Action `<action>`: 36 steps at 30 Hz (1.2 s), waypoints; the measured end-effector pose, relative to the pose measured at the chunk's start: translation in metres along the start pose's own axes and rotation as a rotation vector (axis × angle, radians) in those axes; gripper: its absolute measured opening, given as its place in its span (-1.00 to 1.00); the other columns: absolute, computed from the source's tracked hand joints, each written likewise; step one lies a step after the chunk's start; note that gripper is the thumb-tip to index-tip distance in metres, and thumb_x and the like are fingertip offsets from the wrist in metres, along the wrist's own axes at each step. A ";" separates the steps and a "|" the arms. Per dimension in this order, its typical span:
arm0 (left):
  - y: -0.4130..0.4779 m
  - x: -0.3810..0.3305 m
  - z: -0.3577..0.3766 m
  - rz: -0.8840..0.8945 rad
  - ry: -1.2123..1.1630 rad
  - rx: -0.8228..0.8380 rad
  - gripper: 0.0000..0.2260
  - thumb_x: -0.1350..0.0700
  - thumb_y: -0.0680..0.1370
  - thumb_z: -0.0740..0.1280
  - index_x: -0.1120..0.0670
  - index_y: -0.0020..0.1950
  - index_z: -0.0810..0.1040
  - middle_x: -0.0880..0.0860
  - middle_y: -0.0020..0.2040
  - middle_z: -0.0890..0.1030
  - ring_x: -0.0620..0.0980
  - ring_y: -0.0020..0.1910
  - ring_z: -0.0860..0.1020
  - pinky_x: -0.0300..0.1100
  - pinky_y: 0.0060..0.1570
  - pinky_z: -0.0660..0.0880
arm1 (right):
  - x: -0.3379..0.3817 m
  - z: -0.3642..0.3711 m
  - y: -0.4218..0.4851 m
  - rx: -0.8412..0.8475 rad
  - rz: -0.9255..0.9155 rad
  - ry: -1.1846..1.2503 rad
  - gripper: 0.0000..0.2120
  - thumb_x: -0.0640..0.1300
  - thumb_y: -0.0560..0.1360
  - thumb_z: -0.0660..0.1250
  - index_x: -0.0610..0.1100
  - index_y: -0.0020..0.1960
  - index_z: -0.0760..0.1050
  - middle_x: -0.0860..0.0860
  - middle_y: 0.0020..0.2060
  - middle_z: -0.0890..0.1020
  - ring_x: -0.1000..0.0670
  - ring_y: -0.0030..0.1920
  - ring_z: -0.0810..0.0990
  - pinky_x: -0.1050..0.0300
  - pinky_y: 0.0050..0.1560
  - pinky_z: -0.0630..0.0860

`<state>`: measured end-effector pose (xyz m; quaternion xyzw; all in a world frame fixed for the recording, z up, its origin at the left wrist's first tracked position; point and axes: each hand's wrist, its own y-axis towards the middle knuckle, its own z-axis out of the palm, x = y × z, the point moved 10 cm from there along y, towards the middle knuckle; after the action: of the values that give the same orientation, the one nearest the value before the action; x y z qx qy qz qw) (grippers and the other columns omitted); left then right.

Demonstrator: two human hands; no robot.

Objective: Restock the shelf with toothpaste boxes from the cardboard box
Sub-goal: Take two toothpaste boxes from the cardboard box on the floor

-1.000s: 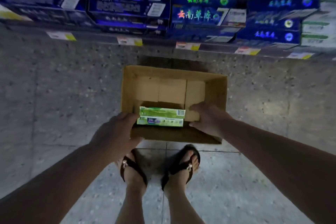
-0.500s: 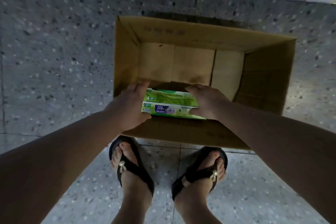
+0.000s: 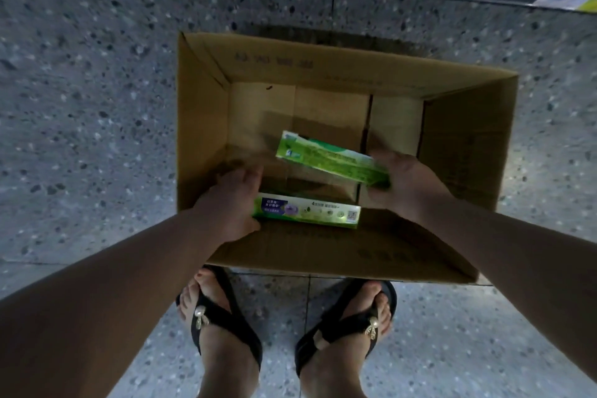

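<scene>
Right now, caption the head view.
Right hand holds tilted toothpaste box; left hand grips flat toothpaste box in cardboard box.

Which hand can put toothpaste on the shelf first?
The right hand. It already grips the upper toothpaste box, lifted and tilted inside the cardboard box. The left hand holds only the end of the lower toothpaste box, which lies flat by the near wall.

Big brown corrugated cardboard box [image 3: 200, 126] is plain matt, while the raised green card toothpaste box [image 3: 329, 159] and the lower green-and-purple card toothpaste box [image 3: 307, 212] both have slick glossy print. Grey speckled stone floor [image 3: 80, 107] looks smooth, and the black strap sandals [image 3: 223, 320] carry shiny pearly ornaments.
</scene>
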<state>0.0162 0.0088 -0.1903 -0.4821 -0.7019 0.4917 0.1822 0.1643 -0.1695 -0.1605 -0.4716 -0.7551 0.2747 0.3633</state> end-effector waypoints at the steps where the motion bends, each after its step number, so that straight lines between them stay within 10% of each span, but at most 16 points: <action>1: 0.002 -0.004 0.000 0.033 0.065 -0.001 -0.16 0.02 0.44 0.40 0.03 0.51 -0.10 0.11 0.51 0.08 0.11 0.48 0.11 0.02 0.44 0.18 | -0.008 -0.006 -0.002 -0.033 0.021 0.035 -0.35 -0.04 0.42 0.36 0.03 0.44 0.17 -0.15 0.30 0.42 -0.14 0.22 0.45 0.05 0.12 0.44; 12: -0.008 -0.028 -0.019 0.198 0.146 -0.215 -0.51 0.01 0.44 0.35 0.00 0.33 0.29 0.00 0.30 0.39 0.02 0.29 0.33 -0.05 0.25 0.36 | -0.020 -0.022 -0.022 -0.112 0.007 0.070 -0.37 -0.06 0.40 0.37 0.00 0.41 0.20 -0.10 0.24 0.48 -0.09 0.19 0.48 -0.04 0.10 0.53; 18: -0.095 -0.035 -0.066 0.293 -0.011 -0.391 -0.50 0.10 0.16 0.54 0.13 0.07 0.58 0.13 -0.07 0.65 0.17 -0.12 0.61 -0.06 -0.23 0.54 | 0.022 -0.088 -0.078 -0.193 -0.044 0.082 -0.48 -0.10 0.37 0.38 -0.02 0.28 0.31 -0.08 0.10 0.56 0.00 -0.05 0.46 0.19 -0.14 0.36; 25: -0.247 -0.031 -0.149 0.197 -0.273 -0.523 -0.51 0.04 0.14 0.42 -0.07 0.04 0.39 0.09 -0.13 0.64 0.11 -0.24 0.61 -0.20 -0.35 0.48 | 0.104 -0.200 -0.191 -0.213 -0.146 0.129 -0.50 -0.16 0.36 0.41 0.00 0.27 0.38 0.07 -0.08 0.47 0.05 -0.15 0.47 0.45 -0.34 0.27; 29: -0.347 -0.032 -0.199 0.173 -0.355 -0.600 -0.51 0.13 0.17 0.50 -0.06 0.05 0.47 -0.03 -0.15 0.60 -0.02 -0.26 0.58 -0.51 -0.35 0.27 | 0.161 -0.273 -0.266 -0.236 -0.237 0.079 -0.53 -0.13 0.34 0.44 0.04 0.21 0.41 0.02 -0.11 0.56 0.00 -0.17 0.55 0.28 -0.26 0.42; 36: -0.528 -0.035 -0.277 0.166 -0.472 -0.761 -0.57 -0.06 0.20 0.27 -0.02 0.05 0.53 -0.06 -0.08 0.58 -0.04 -0.13 0.55 -0.31 -0.22 0.47 | 0.270 -0.392 -0.399 -0.290 -0.370 -0.027 -0.51 -0.18 0.34 0.44 0.00 0.24 0.43 0.04 -0.09 0.52 -0.02 -0.08 0.54 0.17 -0.13 0.39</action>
<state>-0.0284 0.0942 0.3993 -0.4442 -0.8140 0.3080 -0.2128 0.1975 -0.0561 0.4497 -0.3686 -0.8650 0.0986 0.3258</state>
